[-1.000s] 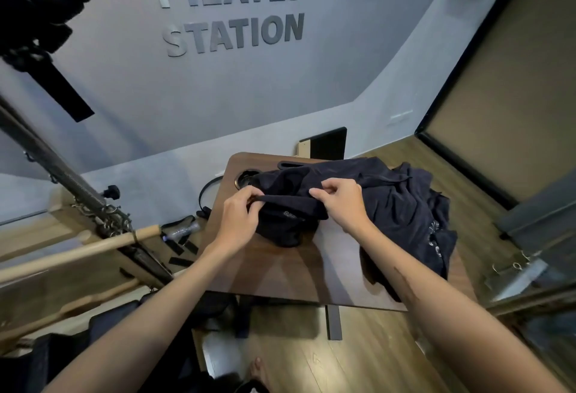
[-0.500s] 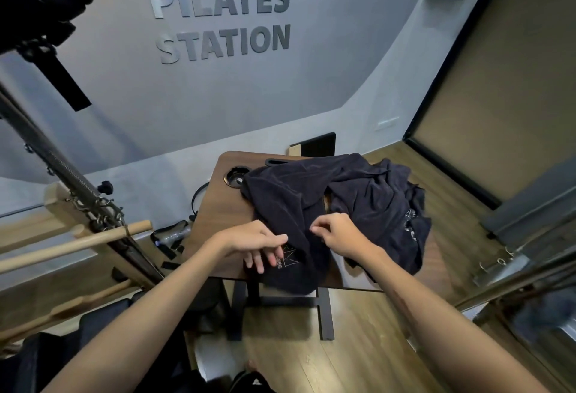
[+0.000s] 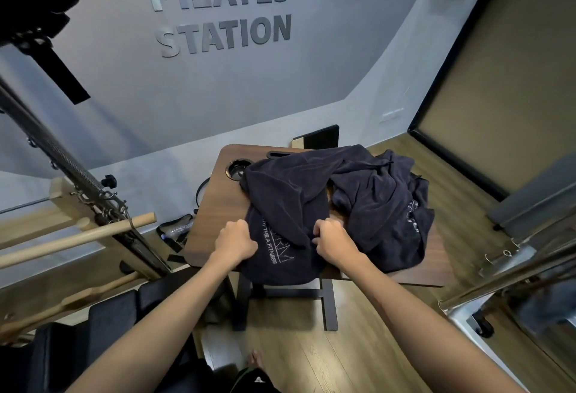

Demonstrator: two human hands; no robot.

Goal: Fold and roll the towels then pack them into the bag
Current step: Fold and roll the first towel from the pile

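In the head view, we see a dark navy towel [image 3: 282,205] lying on the brown table [image 3: 205,237], with its near end hanging over the near edge, so the printed letters face us. Our left hand [image 3: 235,241] grips the left edge of this towel with curled fingers, and our right hand [image 3: 333,241] grips the right edge in the same way. We judge both hands hold it like this to stretch the cloth flat before the first fold. A second dark towel [image 3: 383,205] lies crumpled just to the right, touching the first one and partly hanging over the right side of the table; it probably waits for its turn. We cannot see any bag in this view. On the far wall, grey letters [image 3: 223,15] say PILATES STATION.
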